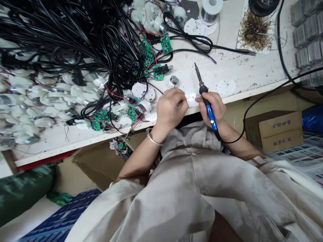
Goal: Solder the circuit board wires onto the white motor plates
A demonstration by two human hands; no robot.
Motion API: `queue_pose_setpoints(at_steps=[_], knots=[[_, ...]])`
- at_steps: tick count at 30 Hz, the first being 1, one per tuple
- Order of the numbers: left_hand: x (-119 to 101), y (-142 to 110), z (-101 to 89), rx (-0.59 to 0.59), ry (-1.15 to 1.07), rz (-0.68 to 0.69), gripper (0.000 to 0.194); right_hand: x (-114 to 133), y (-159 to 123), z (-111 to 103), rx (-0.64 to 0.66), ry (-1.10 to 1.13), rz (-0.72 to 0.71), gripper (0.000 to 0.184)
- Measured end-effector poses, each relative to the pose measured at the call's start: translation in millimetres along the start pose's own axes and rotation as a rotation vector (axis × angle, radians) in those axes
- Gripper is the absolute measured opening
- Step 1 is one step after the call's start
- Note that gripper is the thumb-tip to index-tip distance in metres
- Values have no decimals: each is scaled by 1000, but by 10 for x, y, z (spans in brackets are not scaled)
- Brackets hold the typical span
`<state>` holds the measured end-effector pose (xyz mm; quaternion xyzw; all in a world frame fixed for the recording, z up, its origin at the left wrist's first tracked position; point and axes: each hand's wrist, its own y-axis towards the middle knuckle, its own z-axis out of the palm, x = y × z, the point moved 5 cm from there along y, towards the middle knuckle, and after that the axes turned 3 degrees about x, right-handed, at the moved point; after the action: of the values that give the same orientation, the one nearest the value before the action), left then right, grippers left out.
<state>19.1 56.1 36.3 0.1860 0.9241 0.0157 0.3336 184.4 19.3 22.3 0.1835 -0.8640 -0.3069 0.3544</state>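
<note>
My right hand (217, 107) is wrapped round the blue handle of a soldering iron (209, 111); its metal tip points up and away over the bench. At the bench's front edge my left hand (169, 108) is closed with the fingertips pinched; what lies between them, if anything, is hidden. Just beyond those fingers sits a small round metal part (174, 80) with a reddish lead below it. Between the two hands lies a white round circuit board (192, 97), partly bright with glare. Another white round board (226, 87) rests flat to the right.
Bundled black cables (101, 37), green circuit boards (148, 53) and white plastic motor units (45, 101) cover the left side. A solder spool (211, 11) stands at the back. Brown residue (254, 32) and stacked grey plates (309, 33) are rightward. The iron's cord (262, 95) trails right.
</note>
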Motion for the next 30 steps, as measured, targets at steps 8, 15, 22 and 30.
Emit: queue_pose_setpoints(at_steps=[8, 15, 22, 30], knots=[[36, -10, -12, 59, -29, 47, 13, -141, -50, -41, 72, 377, 261, 36], [75, -19, 10, 67, -70, 82, 16, -235, -36, -304, -216, 661, 542, 26], [59, -19, -19, 58, -45, 152, 16, -303, 6, -297, -62, 647, 665, 39], [64, -19, -6, 86, -69, 127, 16, -302, 14, -265, -8, 615, 653, 40]])
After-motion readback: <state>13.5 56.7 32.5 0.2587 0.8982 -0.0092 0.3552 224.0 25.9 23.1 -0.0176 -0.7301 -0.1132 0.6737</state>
